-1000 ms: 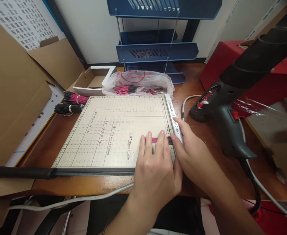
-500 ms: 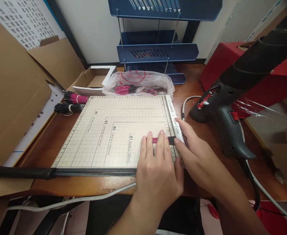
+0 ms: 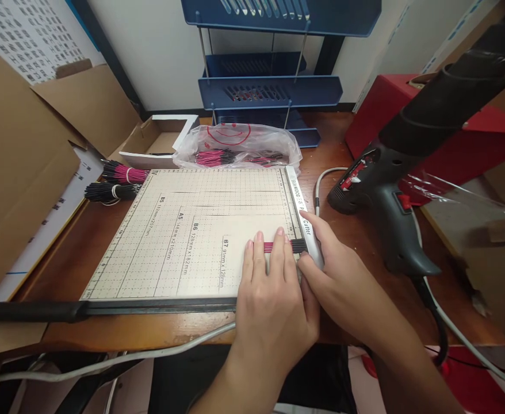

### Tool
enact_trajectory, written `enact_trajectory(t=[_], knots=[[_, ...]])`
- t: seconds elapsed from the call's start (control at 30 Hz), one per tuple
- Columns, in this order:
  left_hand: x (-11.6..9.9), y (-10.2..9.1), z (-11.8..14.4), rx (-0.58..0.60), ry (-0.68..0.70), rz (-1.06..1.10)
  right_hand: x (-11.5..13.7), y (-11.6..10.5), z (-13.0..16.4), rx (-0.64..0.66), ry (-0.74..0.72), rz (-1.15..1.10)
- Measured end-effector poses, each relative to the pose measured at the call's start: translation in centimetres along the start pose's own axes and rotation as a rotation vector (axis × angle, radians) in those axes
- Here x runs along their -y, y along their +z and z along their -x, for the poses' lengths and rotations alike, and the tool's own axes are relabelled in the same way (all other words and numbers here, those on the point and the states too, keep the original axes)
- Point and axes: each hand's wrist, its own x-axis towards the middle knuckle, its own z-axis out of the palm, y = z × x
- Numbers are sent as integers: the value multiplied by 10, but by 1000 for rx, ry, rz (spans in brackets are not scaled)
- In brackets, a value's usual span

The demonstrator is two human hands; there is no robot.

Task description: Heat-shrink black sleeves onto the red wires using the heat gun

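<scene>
— Pressing down flat, are they, the fingers (image 3: pixel 274 253) of the left hand (image 3: pixel 272 305)?

— Yes, they are lying together, side by side, on top of the wire bundle (image 3: pixel 284 246), pinning it to the paper cutter board (image 3: pixel 192 230). The palm is resting low on the board's near edge, and the wrist is running back toward the bottom of the view.

— And the right hand (image 3: pixel 339 282)?

— Its fingers are stretching along the white guide rail (image 3: pixel 302 215) at the board's right side, the thumb tip meeting the black end of the bundle. They are loosely spread, resting rather than clamping on anything.

— How is the bundle looking?

— It is showing as short pink and black wires lying across the board near the B7 marking, the right end butting against the rail. Most of it is being covered by the left fingers, so I cannot tell how far it reaches.

— Anything else hard to make out?

— The cutter's black blade arm (image 3: pixel 106 309) is running off the left edge, and the heat gun (image 3: pixel 390 218) on the right is being cut off at the top corner.
</scene>
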Motion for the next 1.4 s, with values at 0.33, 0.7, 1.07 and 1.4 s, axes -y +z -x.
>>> enact_trajectory(t=[0.33, 0.7, 1.07, 1.4], knots=[[4, 1, 4, 46, 35, -18, 4, 8, -3, -64, 41, 87], [4, 4, 5, 84, 39, -44, 3, 3, -2, -89, 21, 83], [5, 5, 7, 60, 53, -29, 2, 11, -2, -59, -3, 116], [2, 5, 6, 32, 14, 4, -2, 9, -1, -34, 24, 76]])
